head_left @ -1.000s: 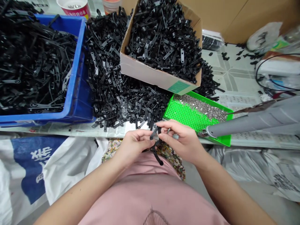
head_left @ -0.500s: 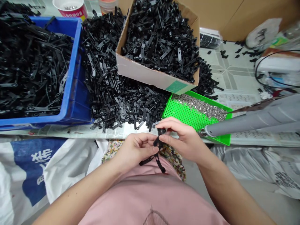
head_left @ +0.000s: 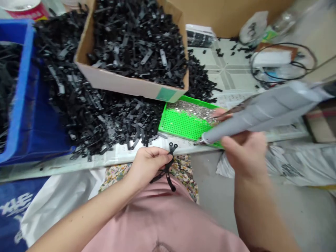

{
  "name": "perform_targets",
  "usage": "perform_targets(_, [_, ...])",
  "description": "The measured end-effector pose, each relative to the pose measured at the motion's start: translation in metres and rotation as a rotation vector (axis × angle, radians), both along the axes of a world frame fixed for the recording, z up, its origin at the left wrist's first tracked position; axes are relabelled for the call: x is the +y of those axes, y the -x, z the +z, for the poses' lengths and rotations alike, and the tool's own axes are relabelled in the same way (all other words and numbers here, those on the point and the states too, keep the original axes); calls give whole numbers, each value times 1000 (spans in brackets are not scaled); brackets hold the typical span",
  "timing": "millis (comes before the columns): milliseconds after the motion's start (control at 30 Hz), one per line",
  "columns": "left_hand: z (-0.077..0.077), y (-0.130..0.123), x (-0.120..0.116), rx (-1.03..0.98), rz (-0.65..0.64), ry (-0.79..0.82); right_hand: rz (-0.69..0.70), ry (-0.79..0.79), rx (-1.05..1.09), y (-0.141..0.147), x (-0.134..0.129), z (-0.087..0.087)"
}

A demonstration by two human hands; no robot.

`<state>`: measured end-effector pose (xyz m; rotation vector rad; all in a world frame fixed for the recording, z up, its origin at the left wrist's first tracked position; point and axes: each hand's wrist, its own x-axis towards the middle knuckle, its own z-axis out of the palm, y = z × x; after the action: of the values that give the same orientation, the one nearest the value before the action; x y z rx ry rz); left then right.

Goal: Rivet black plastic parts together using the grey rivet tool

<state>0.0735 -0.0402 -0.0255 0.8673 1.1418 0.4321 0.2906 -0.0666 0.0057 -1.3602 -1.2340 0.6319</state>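
Note:
Pinched in my left hand (head_left: 151,163) is a black plastic assembly (head_left: 168,169) with several thin arms, held over my lap at the table edge. My right hand (head_left: 246,150) is around a grey tapered tool (head_left: 252,112), its fingers partly hidden behind it. The metal tip of the tool points left, over the front edge of a green perforated tray (head_left: 181,124). Small silvery metal pieces (head_left: 194,111) lie along the back of that tray.
A cardboard box (head_left: 126,84) full of black parts stands behind the tray. Loose black parts (head_left: 128,120) are heaped around it. On the left is a blue crate (head_left: 44,112). A black cable (head_left: 278,45) loops at the back right.
My right hand has left the black assembly and taken hold of the grey tool. The view has shifted right, while my left hand still holds the assembly.

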Motion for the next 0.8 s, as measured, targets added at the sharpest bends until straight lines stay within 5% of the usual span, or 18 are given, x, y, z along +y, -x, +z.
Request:
perform_targets(100, [-2, -26, 4, -5, -29, -71, 131, 105, 11, -17, 10, 7])
perform_targets(233, [-7, -62, 9, 25, -51, -128, -187, -188, 85, -35, 15, 5])
perform_targets(333, [-14, -81, 12, 45, -30, -114, -287, -221, 114, -48, 19, -8])
perform_targets(533, [-23, -97, 12, 39, -29, -76, -417, -18, -10, -63, 20, -34])
perform_targets(800, [-21, -108, 8, 40, -72, -42, -404, -76, 160, -67, 23, -42])
